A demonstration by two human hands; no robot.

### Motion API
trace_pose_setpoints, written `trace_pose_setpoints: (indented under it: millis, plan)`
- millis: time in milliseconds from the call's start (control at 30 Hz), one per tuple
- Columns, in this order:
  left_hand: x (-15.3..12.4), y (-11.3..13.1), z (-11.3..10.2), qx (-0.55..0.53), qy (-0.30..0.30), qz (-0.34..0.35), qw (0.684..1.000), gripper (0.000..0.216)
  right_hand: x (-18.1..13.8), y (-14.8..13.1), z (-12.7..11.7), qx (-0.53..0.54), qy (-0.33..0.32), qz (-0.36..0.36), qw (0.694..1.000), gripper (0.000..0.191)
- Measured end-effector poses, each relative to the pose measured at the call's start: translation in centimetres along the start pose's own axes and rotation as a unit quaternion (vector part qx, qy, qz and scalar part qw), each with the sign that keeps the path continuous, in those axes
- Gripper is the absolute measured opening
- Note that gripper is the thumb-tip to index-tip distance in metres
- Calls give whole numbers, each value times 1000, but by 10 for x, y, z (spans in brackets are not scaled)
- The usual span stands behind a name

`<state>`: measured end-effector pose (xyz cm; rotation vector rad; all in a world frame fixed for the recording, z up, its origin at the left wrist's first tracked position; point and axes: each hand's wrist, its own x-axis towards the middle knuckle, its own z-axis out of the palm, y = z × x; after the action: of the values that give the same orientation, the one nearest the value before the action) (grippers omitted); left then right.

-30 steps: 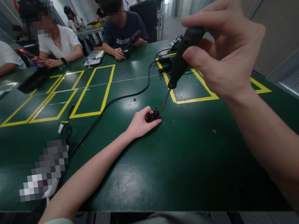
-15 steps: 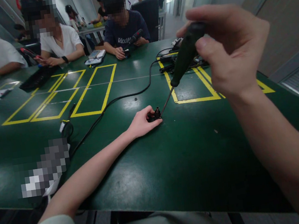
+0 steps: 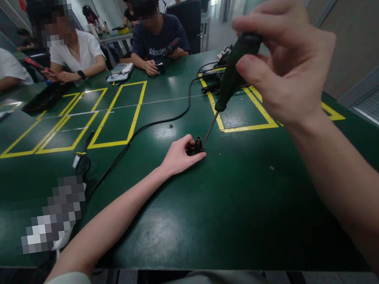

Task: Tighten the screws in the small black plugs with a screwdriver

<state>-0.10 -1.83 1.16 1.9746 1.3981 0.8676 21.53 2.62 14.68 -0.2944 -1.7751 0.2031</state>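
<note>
My left hand [image 3: 183,154] rests on the green tabletop, thumb and fingers curled round a small black part [image 3: 197,145] with a short upright post; its exact kind is too small to tell. In my right hand [image 3: 287,58] is a screwdriver [image 3: 232,72] with a dark green handle, gripped near the top between thumb and fingers. Its thin shaft slants down to the left, and the tip meets the right side of the black part. My fingers hide some of that part.
A black cable [image 3: 158,122] crosses the table [image 3: 194,226] from a blurred-out object [image 3: 58,212] at left. Dark cables and parts [image 3: 214,82] lie at back right among yellow tape outlines [image 3: 119,143]. Several people sit opposite, one person [image 3: 161,38] holding a dark tool.
The fingers of my right hand have shifted on the screwdriver's handle, with the thumb further left. The tip stays at the black part, and my left hand keeps its hold.
</note>
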Motion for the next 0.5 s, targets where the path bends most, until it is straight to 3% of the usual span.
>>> trace_pose_setpoints:
  millis: [100,300,500]
  plan:
    - [0,-1,0,-1,6,5,1000,35,0,2,-1,4,1,-3,1000,42]
    - [-1,-2,1,2,8,7,1000,35,1,0,1,40,-2,2,999,29]
    - [0,-3,1,-5,5,0,1000,36,0,0,2,41,-2,5,999,34]
